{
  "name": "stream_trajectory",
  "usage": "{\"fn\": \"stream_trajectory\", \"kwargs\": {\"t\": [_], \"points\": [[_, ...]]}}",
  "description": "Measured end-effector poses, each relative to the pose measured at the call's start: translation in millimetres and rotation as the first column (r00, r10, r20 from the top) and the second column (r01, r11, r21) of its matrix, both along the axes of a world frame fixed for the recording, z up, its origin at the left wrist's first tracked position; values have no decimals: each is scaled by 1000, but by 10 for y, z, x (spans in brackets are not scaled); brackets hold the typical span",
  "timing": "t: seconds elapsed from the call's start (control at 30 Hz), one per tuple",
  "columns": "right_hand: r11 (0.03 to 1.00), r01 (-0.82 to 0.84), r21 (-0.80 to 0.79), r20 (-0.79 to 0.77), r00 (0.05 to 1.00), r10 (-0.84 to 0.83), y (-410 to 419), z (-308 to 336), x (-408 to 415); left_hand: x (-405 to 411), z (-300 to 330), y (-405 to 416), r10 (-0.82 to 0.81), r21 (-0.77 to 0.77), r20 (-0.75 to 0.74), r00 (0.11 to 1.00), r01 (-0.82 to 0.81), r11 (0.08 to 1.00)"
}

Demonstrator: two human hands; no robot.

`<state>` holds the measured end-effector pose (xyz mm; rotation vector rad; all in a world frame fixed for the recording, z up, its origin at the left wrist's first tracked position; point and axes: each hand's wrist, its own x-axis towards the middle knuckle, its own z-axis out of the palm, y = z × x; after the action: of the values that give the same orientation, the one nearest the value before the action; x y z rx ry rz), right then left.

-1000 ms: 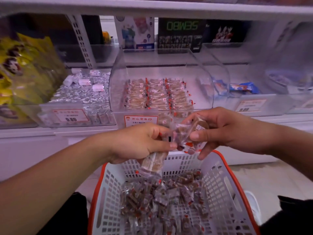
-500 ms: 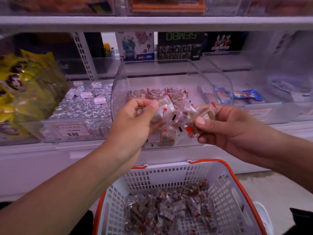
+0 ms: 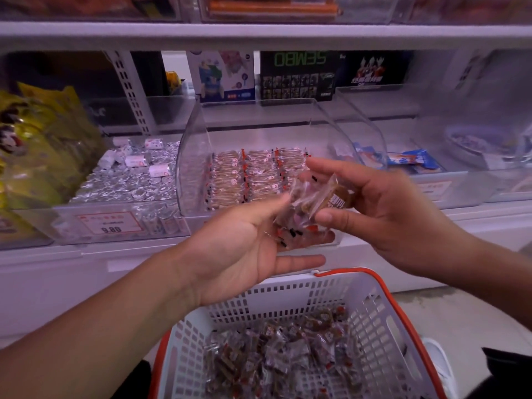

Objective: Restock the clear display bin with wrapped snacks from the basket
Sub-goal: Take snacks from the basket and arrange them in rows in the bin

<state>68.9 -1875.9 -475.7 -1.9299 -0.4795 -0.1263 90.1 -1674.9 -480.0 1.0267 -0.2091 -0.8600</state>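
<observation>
A clear display bin (image 3: 191, 156) sits on the shelf at centre, with neat rows of wrapped snacks (image 3: 250, 174) lying inside it. In front of the bin, my left hand (image 3: 247, 249) is palm-up and spread, with several clear-wrapped snacks (image 3: 290, 234) resting on its fingers. My right hand (image 3: 371, 203) pinches a small bunch of wrapped snacks (image 3: 325, 197) between thumb and fingers, just above the left hand. Below, a white basket with an orange rim (image 3: 377, 315) holds a heap of loose wrapped snacks (image 3: 282, 347).
A bin of silver-wrapped sweets (image 3: 129, 180) with a 9.80 price tag stands to the left, yellow bags (image 3: 37, 151) beyond it. Clear bins with blue packets (image 3: 408, 159) stand to the right. Toy boxes (image 3: 296, 76) line the back. A shelf edge (image 3: 259, 33) runs above.
Both hands rose from over the basket to the front of the bin. My left hand turned from a closed grip to an open palm, with snacks lying on it.
</observation>
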Motion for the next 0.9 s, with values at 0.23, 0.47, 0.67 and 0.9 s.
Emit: {"fn": "stream_trajectory", "kwargs": {"t": [0.23,0.47,0.67,0.9], "points": [[998,-26,-55,-31,999,25,5,-92,-42,8,-22,-43,-16,-44,32,999,18,999],[931,-10,-364,105,993,52,-9,-105,-78,-15,-8,-34,-109,23,136,985,107,994],[900,-75,-430,115,984,138,-12,-65,-52,7,-12,-5,-106,283,345,933,4,959],[877,-17,-480,175,978,115,-117,416,250,266,267,-57,-77,473,598,798,-273,838]]}}
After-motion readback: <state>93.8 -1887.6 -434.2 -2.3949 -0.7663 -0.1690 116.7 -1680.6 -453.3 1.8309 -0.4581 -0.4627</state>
